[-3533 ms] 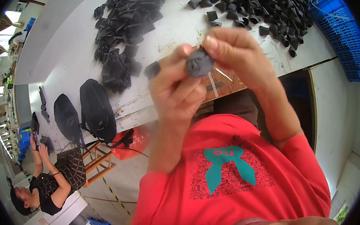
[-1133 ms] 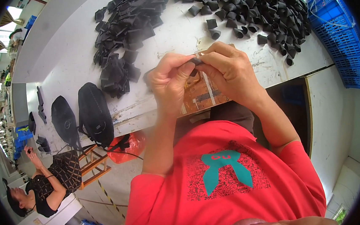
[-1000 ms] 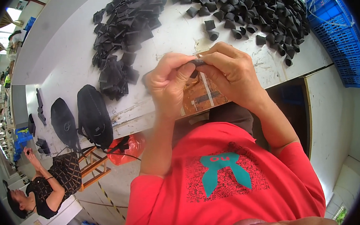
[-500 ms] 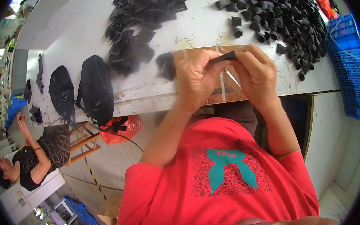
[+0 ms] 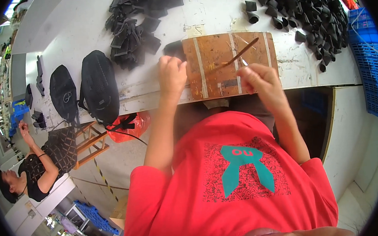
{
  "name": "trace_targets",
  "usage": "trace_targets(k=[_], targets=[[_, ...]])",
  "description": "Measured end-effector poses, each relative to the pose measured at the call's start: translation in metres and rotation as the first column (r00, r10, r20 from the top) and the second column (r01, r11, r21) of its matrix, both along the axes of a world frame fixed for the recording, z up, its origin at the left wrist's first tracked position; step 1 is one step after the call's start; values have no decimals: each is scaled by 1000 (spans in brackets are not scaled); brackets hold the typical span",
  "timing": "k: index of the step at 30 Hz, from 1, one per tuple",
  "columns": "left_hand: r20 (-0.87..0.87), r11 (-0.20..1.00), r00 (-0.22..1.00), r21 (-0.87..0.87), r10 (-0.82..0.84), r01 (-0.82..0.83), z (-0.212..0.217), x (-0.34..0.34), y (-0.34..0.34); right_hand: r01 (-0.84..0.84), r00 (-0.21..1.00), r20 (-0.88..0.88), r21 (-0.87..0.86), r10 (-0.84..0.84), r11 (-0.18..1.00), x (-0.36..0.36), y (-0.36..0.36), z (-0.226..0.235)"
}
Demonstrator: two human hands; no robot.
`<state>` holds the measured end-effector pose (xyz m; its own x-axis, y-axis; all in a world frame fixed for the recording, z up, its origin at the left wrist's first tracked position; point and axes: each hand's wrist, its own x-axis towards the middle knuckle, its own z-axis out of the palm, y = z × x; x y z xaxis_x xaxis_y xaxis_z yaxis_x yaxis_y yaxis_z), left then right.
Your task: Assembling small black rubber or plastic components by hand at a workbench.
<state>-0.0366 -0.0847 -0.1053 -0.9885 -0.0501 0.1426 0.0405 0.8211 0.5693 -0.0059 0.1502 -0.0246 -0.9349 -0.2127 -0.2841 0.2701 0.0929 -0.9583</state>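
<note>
brown board (image 5: pixel 217 53) beside the left hand (image 5: pixel 173 76)

A factory-style workshop. Black fabric pieces (image 5: pixel 312 17) lie heaped on a long white workbench (image 5: pixel 216 11). Blue plastic crates (image 5: pixel 366 50) and a co-worker (image 5: pixel 41 174) are nearby.

Bright, soft light is spreading across the white tabletop (image 5: pixel 216 13), while deep shadow is pooling beneath it. Glare is washing out patches along the upper-left rim. Near the right hand (image 5: pixel 262 82), a dark strip (image 5: pixel 242 51) is showing as a blurred streak. Straight edges are bending; blackness is swallowing the corners.
</note>
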Motion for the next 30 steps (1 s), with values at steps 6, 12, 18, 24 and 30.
trace_targets(k=[6, 12, 18, 24, 30], targets=[[-79, 999, 997, 46, -10, 13, -13, -2, -2, -107, 994, 26, -13, 108, 994, 3, -34, -21], [-29, 966, 995, 245, 96, -86, -15, 3, -14, -194, 972, 129, -8, 194, 981, 0, -41, -16], [-277, 842, 943, 450, -185, 298, 65, 31, 40, 309, 785, 599, -600, 158, 738, -2, -53, -20], [-110, 494, 994, 863, -20, 106, 73, 43, 55, 307, 891, 452, -674, 46, 672, -5, -38, -23], [326, 152, 890, 944, -319, -292, 83, 40, 48, 213, 927, 372, -616, 42, 758, -3, -28, -14]])
